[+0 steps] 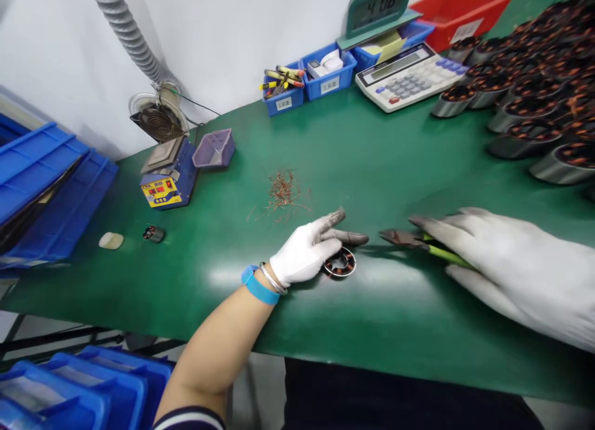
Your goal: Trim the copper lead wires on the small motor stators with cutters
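Observation:
My left hand [307, 247], in a white glove with greyed fingertips, lies at a wound motor stator [340, 264]. Its index and middle fingers stretch out past the far side of the stator, and the thumb touches or overlaps the upper rim. Copper windings show inside the stator's metal ring, which sits on the green table [372, 343]. To the right, my gloved right hand [493, 263] is closed around green-handled cutting pliers [404, 238]. Their jaws point left towards the stator, apart from it; motion blurs this hand slightly.
Copper wire scraps [282, 191] lie beyond my left hand. Many stators [534, 132] crowd the right side. A calculator [411, 77], blue boxes [328, 70] and a red bin [465, 15] line the back. A blue-and-yellow device [168, 176] and purple tray [214, 149] stand left.

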`<state>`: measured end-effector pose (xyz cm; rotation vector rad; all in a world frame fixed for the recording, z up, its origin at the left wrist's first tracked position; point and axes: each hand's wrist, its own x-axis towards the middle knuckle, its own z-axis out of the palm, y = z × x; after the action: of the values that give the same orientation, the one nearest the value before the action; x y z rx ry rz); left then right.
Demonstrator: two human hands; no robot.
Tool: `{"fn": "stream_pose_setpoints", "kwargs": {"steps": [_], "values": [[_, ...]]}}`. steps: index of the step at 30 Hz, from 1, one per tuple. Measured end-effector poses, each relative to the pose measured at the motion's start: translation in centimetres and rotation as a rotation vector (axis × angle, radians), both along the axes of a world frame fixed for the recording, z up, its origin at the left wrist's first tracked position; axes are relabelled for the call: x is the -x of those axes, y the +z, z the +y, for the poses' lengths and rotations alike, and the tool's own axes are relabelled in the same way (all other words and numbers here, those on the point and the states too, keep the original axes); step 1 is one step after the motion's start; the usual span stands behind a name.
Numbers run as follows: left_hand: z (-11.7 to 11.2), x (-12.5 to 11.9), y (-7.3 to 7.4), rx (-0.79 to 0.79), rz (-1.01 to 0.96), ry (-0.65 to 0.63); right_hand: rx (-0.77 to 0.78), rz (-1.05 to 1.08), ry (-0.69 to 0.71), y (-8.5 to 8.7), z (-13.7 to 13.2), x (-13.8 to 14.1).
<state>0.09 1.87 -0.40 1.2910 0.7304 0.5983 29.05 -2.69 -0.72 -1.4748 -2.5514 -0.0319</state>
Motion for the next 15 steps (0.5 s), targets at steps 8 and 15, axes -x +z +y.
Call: {"fn": "stream_pose_setpoints", "kwargs": {"steps": [8,15], "values": [[-0.1,-0.3,-0.4,0.008,0.016,0.043,-0.144,-0.109,0.09,2.0,1.0,1.8],[-0.2,-0.4,-0.3,0.009,0.054,0.052,-0.031,-0.132,0.021,2.8,1.5,2.5]]}}
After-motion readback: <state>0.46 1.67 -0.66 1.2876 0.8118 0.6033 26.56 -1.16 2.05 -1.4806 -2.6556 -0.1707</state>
